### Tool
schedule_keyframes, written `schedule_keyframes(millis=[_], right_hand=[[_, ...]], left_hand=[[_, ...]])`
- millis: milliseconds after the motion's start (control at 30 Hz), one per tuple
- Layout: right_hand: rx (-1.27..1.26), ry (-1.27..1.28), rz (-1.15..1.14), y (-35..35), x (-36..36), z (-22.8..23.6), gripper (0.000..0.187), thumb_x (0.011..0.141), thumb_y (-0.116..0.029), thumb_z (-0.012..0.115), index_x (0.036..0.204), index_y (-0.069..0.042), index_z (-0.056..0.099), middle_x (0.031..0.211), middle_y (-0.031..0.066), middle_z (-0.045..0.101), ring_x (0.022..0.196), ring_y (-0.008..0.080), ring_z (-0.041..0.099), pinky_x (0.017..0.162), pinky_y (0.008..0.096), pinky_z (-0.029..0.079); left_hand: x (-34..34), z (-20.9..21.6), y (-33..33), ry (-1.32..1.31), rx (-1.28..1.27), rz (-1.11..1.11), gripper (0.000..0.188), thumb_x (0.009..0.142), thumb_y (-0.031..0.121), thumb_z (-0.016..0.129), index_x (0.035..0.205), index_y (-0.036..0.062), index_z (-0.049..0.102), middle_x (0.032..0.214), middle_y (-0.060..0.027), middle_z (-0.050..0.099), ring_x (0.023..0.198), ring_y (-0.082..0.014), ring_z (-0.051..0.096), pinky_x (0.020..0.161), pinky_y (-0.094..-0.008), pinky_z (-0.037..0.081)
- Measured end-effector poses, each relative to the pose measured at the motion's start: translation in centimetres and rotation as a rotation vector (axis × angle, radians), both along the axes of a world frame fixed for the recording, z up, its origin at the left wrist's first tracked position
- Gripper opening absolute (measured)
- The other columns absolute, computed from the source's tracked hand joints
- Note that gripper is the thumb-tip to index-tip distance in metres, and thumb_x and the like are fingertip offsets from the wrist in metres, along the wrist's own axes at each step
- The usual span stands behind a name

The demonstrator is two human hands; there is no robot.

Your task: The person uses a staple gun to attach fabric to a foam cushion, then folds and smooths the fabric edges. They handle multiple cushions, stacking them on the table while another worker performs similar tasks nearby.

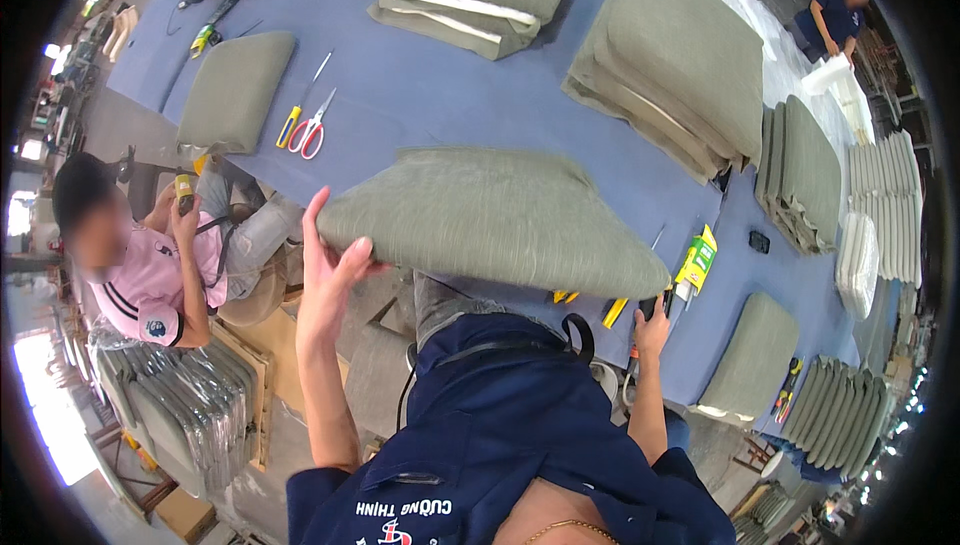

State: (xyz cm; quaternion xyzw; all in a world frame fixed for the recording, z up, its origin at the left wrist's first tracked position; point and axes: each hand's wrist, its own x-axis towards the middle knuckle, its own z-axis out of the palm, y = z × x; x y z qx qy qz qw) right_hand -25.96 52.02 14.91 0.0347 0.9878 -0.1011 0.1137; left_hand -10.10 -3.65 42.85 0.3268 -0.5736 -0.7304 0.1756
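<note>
A grey-green fabric-covered cushion (500, 220) is raised and tilted in front of my body, above the near edge of the blue table. My left hand (338, 257) grips its left corner, thumb on the near edge and fingers behind. At the opposite corner my right hand (652, 327) is closed, its fingers partly hidden. A small dark thing shows by those fingers; its kind is unclear. Just beyond the cushion's right corner lies a yellow-green packet (697, 257). A yellow-handled tool (615, 313) is partly covered by the cushion.
Red-handled scissors (313, 130) and a yellow-handled screwdriver (290, 125) lie on the blue table (350, 55). Stacked covered cushions (670, 65) stand at the far side. A seated person (150, 255) holds a small yellow device at left; another person (835, 15) stands far right.
</note>
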Motion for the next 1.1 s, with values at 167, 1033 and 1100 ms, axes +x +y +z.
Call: schedule_keyframes(millis=[167, 1033, 1100], right_hand=[[-0.291, 0.159, 0.155, -1.4, -4.9, 3.3, 0.068, 0.092, -0.027, 0.077, 0.148, 0.002, 0.052, 0.123, 0.0326, 0.068, 0.114, 0.0448, 0.068, 0.098, 0.049, 0.054], [-0.184, 0.738, 1.257, -47.3, -9.7, 29.1, 0.073, 0.08, -0.067, 0.073, 0.125, -0.012, 0.063, 0.105, 0.008, 0.066, 0.095, 0.0279, 0.066, 0.079, 0.044, 0.051], [-0.196, 0.784, 1.226, -48.1, -10.4, 28.5, 0.07, 0.08, -0.069, 0.071, 0.12, -0.011, 0.065, 0.1, 0.0071, 0.067, 0.091, 0.0273, 0.067, 0.074, 0.0429, 0.051]], left_hand=[[-2.8, 0.4, -6.0, -0.182, -0.631, -0.319, 0.101, 0.069, 0.029, 0.098, 0.153, 0.0078, 0.045, 0.129, -0.0109, 0.061, 0.11, -0.0185, 0.062, 0.093, -0.0353, 0.055], [-10.4, -9.1, -7.1, 0.303, -0.81, 0.094, 0.056, 0.099, 0.031, 0.07, 0.14, 0.002, 0.046, 0.118, -0.0181, 0.067, 0.113, -0.0278, 0.066, 0.099, -0.0405, 0.049], [-12.1, -9.2, -6.2, 0.27, -0.795, 0.246, 0.046, 0.1, 0.028, 0.07, 0.133, 0.0006, 0.05, 0.107, -0.0183, 0.071, 0.101, -0.0274, 0.07, 0.09, -0.0401, 0.053]])
